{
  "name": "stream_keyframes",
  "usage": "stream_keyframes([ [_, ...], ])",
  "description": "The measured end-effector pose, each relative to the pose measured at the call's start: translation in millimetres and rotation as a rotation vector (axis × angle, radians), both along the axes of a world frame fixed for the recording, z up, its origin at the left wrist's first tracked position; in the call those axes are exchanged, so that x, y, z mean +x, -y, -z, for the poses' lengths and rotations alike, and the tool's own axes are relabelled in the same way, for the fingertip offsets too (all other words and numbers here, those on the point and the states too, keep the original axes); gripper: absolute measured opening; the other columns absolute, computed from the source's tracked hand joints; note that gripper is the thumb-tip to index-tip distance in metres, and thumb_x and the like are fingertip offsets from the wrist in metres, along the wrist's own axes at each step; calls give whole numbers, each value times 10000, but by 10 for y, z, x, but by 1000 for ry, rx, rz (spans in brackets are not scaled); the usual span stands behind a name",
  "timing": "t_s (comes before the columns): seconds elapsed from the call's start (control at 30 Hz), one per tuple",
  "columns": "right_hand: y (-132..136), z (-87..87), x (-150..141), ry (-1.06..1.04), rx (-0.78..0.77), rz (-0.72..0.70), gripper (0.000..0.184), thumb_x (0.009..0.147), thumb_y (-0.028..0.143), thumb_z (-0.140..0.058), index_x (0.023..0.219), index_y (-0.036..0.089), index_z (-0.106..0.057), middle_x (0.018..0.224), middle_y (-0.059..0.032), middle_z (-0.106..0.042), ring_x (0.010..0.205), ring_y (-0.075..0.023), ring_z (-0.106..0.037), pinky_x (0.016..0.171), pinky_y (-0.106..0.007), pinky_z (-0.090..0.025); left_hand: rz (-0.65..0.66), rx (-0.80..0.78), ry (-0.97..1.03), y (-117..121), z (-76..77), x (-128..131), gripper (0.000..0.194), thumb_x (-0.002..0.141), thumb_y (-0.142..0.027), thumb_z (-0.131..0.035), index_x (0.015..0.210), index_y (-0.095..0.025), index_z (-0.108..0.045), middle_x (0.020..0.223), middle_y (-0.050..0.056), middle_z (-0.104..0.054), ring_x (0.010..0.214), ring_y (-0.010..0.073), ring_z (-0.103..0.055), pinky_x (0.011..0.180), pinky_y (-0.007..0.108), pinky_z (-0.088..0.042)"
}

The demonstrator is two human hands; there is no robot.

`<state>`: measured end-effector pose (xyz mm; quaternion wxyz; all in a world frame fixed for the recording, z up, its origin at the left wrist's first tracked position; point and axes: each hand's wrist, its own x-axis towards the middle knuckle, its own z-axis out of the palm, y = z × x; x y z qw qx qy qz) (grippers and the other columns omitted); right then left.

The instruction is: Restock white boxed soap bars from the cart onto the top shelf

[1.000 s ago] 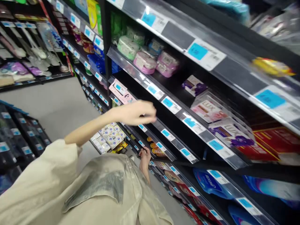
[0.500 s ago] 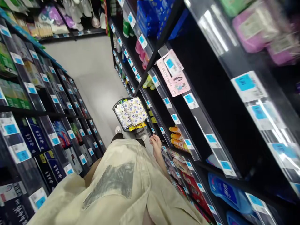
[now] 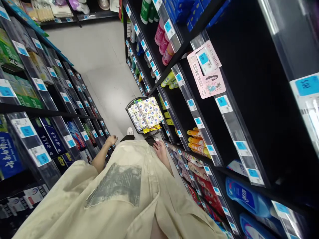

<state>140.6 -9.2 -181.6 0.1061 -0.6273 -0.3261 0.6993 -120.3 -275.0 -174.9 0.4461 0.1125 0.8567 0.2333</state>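
Observation:
My left hand (image 3: 111, 140) hangs beside my left hip, close to the left shelves, with its fingers curled in and nothing visible in them. On the other side, my right hand (image 3: 159, 147) is at my right hip with its fingers loosely apart and holding nothing. Just past my feet stands a black shopping basket (image 3: 128, 109) on the floor. It is filled with white packs (image 3: 150, 113) printed in yellow and blue, and a yellow packet (image 3: 152, 128) lies at its near side. Neither hand touches the basket.
Shelves line both sides of the narrow aisle. Toothpaste boxes (image 3: 51, 137) are on the left; orange bottles (image 3: 198, 142), pink bottles (image 3: 164, 43) and blue bottles (image 3: 243, 197) are on the right. A pink price card (image 3: 206, 71) sticks out. Grey floor (image 3: 102, 63) runs ahead.
My left hand has come into view at the left. My right hand has drawn in towards my body and its fingers have spread. The view has moved slightly.

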Motion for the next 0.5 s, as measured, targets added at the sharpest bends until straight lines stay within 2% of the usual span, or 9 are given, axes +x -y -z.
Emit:
stream_keyframes([
  [0.13,13,55,74,1,-43,47,340,756,444,-771,992,275,-592,1080,-58,-738,985,-240,-755,830,-390,-646,62,-116,12,-78,373,-304,419,1037,-539,-662,885,-149,-693,858,31,-730,841,205,-718,875,400,-588],
  [0.23,-35,71,161,18,-60,63,329,786,469,-751,1003,278,-593,1098,-53,-729,1034,-232,-749,885,-390,-648,98,-155,33,-278,580,-332,415,1037,-544,-657,928,-148,-709,937,59,-758,922,223,-732,943,436,-577],
  [0.3,-92,110,191,39,-71,69,304,813,474,-725,1010,281,-597,1110,-50,-726,1058,-224,-744,909,-387,-649,116,-161,55,-442,697,-238,377,1039,-515,-667,972,-147,-717,990,71,-761,957,228,-732,959,448,-579],
  [0.4,-218,254,150,85,-99,54,263,852,468,-677,1030,289,-604,1145,-59,-725,1093,-222,-740,930,-394,-650,130,-133,94,-651,829,45,299,1036,-443,-694,1009,-147,-720,1031,71,-755,984,227,-726,963,449,-588],
  [0.5,-364,486,2,144,-132,6,278,873,476,-642,1077,288,-624,1215,-86,-715,1146,-228,-729,935,-388,-646,110,-80,120,-723,856,417,246,1028,-391,-718,1017,-145,-723,1043,60,-750,989,222,-724,954,445,-600],
])
